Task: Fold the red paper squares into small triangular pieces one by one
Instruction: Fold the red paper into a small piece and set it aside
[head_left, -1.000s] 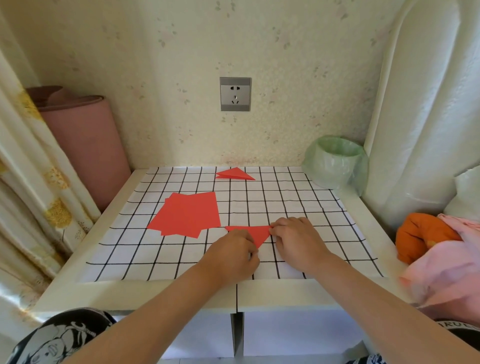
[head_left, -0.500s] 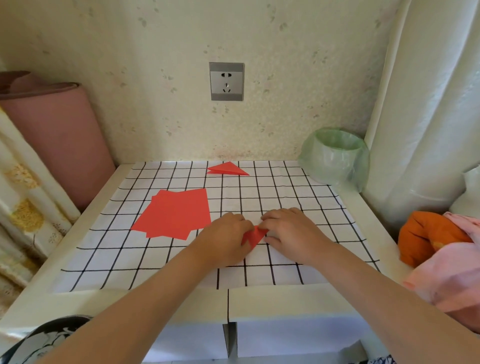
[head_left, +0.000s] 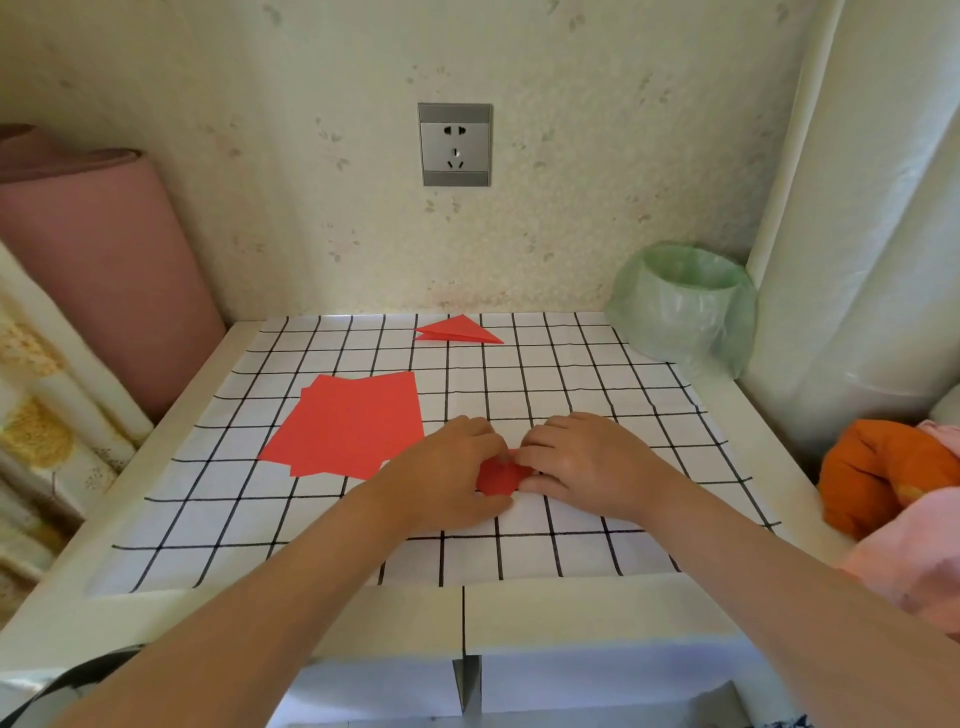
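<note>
A small folded red paper piece (head_left: 500, 477) lies on the checked mat (head_left: 571, 395), mostly hidden between my hands. My left hand (head_left: 447, 478) pinches its left side with curled fingers. My right hand (head_left: 582, 467) pinches its right side, fingertips meeting the left hand's over the paper. A loose stack of flat red paper squares (head_left: 348, 423) lies to the left of my hands. One finished red triangle (head_left: 457, 330) rests at the far edge of the mat, near the wall.
A green bag-lined bin (head_left: 685, 306) stands at the back right. A pink roll (head_left: 93, 260) leans at the left, a white curtain (head_left: 857, 208) hangs at the right. Orange and pink cloths (head_left: 893, 483) lie at the table's right edge. A wall socket (head_left: 455, 144) is above.
The wide red triangle between my hands has been folded smaller and is now mostly covered. Both hands have closed in on it, and the view has shifted nearer.
</note>
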